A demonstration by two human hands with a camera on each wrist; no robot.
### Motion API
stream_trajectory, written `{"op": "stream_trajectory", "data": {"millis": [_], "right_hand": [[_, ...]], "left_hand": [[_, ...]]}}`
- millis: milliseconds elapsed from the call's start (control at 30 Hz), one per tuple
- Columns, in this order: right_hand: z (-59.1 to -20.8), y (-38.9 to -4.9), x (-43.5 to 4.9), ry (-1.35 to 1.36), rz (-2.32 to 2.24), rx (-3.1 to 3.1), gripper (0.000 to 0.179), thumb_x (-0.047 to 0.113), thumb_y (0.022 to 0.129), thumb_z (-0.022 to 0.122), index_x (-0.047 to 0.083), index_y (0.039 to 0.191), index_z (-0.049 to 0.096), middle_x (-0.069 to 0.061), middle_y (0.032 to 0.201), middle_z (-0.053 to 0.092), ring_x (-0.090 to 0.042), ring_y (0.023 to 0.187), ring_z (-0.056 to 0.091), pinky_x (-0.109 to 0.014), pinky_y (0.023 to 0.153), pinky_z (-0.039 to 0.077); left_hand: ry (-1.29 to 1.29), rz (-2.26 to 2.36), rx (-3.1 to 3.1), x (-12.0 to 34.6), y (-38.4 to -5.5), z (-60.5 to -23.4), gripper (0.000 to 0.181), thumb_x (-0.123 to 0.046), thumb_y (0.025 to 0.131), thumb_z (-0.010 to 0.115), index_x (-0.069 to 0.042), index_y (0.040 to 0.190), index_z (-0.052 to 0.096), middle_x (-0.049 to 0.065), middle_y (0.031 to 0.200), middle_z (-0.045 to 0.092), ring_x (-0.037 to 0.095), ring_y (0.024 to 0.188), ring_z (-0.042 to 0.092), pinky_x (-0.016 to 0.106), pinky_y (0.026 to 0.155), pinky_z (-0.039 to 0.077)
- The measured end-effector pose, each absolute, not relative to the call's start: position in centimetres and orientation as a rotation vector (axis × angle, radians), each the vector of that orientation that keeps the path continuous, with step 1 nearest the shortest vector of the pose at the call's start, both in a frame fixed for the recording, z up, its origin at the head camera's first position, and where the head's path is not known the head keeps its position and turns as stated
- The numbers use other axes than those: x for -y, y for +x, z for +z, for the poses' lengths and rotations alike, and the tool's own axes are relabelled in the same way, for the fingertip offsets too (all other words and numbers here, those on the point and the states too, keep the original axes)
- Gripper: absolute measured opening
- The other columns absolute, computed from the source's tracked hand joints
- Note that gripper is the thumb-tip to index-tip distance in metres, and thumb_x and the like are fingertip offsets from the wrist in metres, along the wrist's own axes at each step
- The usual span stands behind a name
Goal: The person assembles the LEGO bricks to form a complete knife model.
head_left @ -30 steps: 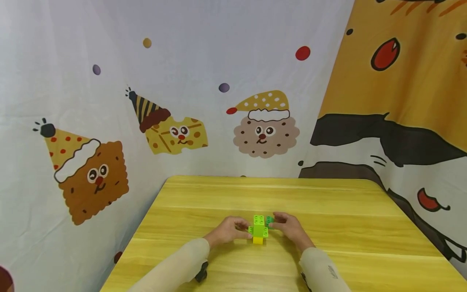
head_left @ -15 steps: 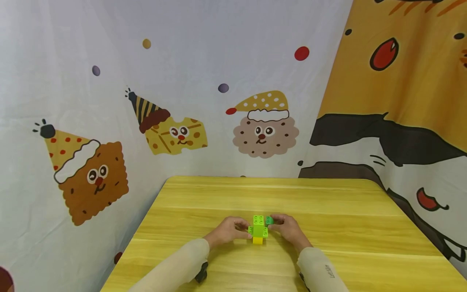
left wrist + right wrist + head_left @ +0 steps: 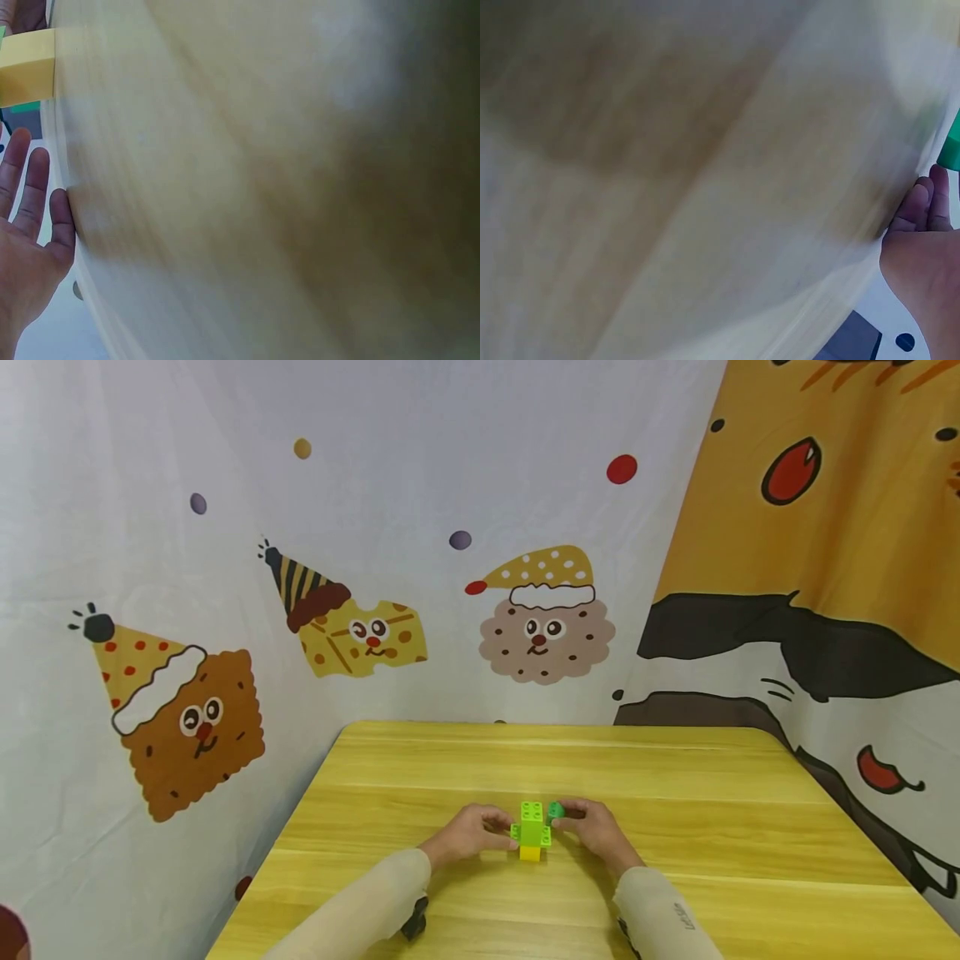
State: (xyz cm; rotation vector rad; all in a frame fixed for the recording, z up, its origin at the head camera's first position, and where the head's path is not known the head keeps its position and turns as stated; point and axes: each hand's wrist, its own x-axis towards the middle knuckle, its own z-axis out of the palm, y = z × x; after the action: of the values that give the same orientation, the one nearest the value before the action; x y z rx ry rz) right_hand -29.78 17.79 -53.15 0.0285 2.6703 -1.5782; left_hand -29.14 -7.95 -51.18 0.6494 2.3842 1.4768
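Note:
In the head view a small stack of toy building bricks stands upright on the table: a lime green brick [image 3: 532, 827] on top, lime studs showing at each side lower down, and a yellow brick [image 3: 530, 853] at the bottom. My left hand [image 3: 474, 833] holds the stack's left side between thumb and fingers. With thumb and fingertips my right hand [image 3: 596, 831] pinches a dark green brick [image 3: 555, 812] just right of the stack's top. In the left wrist view the yellow brick [image 3: 28, 67] shows beyond the outer fingers; the right wrist view catches part of the green brick [image 3: 950, 148].
The wooden table [image 3: 420, 760] reaches back to a hanging cloth [image 3: 390, 485] printed with cartoon snacks. A dark strap [image 3: 415, 920] sits at the left sleeve cuff.
My right hand has shifted its fingers slightly on the dark green brick, which has turned a little. The left hand and the stack stay in place.

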Motion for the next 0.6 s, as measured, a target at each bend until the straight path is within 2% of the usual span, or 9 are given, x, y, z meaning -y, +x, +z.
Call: {"op": "stream_trajectory", "data": {"millis": [267, 600], "right_hand": [[-52.9, -29.9, -17.9, -0.006, -1.593, -2.667, 0.045, 0.022, 0.087, 0.078, 0.002, 0.125, 0.067, -0.009, 0.117, 0.068, -0.027, 0.109, 0.060, -0.047, 0.093, 0.048], [-51.7, -30.0, -17.6, -0.056, -1.640, -2.668, 0.037, 0.021, 0.089, 0.076, 0.004, 0.121, 0.069, -0.005, 0.114, 0.069, -0.024, 0.107, 0.061, -0.045, 0.094, 0.049]], "left_hand": [[0.685, 1.503, -2.371, 8.1, -28.0, -49.4, 0.024, -0.009, 0.086, 0.079, -0.004, 0.108, 0.071, 0.007, 0.101, 0.067, 0.022, 0.092, 0.061, 0.035, 0.082, 0.052], [0.639, 1.447, -2.403, 8.1, -29.8, -52.1, 0.024, -0.016, 0.087, 0.079, -0.014, 0.109, 0.072, -0.003, 0.102, 0.066, 0.016, 0.094, 0.060, 0.037, 0.086, 0.051]]}}
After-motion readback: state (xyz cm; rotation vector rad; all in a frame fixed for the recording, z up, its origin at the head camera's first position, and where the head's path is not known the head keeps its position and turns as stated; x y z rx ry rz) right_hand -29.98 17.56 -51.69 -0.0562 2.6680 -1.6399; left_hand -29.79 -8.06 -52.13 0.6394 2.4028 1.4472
